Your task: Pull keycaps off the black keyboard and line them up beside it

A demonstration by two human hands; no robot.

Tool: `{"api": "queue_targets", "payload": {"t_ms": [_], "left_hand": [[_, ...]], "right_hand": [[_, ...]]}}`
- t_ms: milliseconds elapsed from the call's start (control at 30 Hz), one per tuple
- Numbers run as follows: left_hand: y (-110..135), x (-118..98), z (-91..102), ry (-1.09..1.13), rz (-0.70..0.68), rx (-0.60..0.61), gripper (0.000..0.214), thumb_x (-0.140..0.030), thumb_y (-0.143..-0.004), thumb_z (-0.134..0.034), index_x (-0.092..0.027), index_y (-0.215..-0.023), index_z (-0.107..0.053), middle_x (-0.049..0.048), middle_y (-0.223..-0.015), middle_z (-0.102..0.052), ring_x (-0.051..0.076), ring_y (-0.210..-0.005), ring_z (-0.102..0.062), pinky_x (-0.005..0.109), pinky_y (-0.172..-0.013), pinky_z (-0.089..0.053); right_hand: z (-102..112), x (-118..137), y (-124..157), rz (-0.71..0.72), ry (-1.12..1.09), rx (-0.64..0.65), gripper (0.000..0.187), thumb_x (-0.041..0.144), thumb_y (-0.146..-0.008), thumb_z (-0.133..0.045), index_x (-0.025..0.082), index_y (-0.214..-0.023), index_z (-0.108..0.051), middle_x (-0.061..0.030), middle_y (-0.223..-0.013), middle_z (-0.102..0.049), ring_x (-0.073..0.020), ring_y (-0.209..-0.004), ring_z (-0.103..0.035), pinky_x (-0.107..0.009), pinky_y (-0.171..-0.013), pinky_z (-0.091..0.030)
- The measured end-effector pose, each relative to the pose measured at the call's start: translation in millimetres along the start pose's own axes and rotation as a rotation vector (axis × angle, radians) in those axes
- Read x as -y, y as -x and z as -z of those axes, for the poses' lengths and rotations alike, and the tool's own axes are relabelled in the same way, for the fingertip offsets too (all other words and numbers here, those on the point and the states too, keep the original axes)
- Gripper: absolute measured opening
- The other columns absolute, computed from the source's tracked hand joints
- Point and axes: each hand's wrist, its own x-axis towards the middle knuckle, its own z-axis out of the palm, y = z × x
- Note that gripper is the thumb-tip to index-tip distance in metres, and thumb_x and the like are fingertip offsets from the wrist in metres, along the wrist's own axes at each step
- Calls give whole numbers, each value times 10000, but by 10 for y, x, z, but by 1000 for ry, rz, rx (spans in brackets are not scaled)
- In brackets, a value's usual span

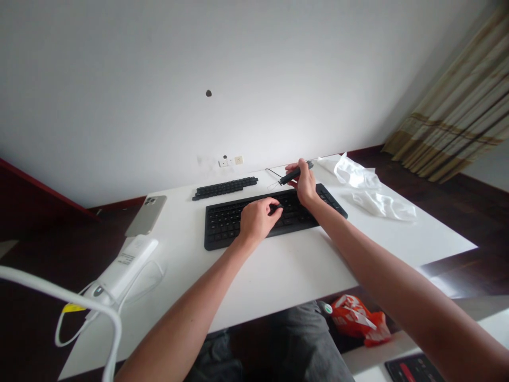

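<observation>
The right hand (304, 185) holds a keycap puller (294, 173) up over the top edge of the black keyboard (226, 228), fingers (299, 168) wrapped around its dark handle, so a closed grip with the wire loops (272, 180) sticking out past the fingertips toward the left. The left hand (258, 222) sits on the keyboard, its fingers (275, 209) curled and narrow over the keys; can't tell if they hold anything. The puller looks light and stiff, and the handle is the spot to grip, since the thin wire may bend. The keyboard looks wide and fairly stiff, likely easy to steady by the front edge, right under the left fingers. A row of loose black keycaps (225, 188) lies on the counter (278, 276) beyond and left of the fingers. Further left of the fingers are a phone (146, 215) and a white corded device (119, 268). Crumpled clear plastic (358, 172) lies to the right of the right fingers. An orange bag (358, 318) sits below the counter edge, near the person's knee (306, 339).
</observation>
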Motion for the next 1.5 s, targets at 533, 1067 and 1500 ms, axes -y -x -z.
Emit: {"api": "queue_targets", "payload": {"t_ms": [533, 1067, 1500], "left_hand": [[-310, 489, 295, 1025, 237, 61, 555, -586, -705, -874, -181, -1077, -797, -35, -668, -513, 75, -585, -352, 260, -577, -337], [-292, 584, 425, 333, 39, -84, 278, -457, -863, -756, -207, -974, -809, -81, -560, -278, 111, -545, -251, 288, -583, -248], [-313, 647, 359, 515, -7, -25, 331, -515, -845, -790, -199, -939, -807, -79, -576, -252, 103, -544, -218, 283, -550, -165]], "right_hand": [[-27, 169, 29, -92, -311, 90, 297, 477, -838, -632, 231, -707, -532, -15, -751, -611, -142, -654, -563, -253, -565, -482], [-110, 396, 395, 436, 565, 522, 134, 311, -888, -717, 221, -928, -808, 12, -670, -619, -124, -567, -418, -281, -577, -357], [-148, 398, 436, 609, 798, 675, 166, 228, -895, -703, 234, -1030, -800, -42, -1007, -785, -201, -835, -694, -292, -782, -481]]}}
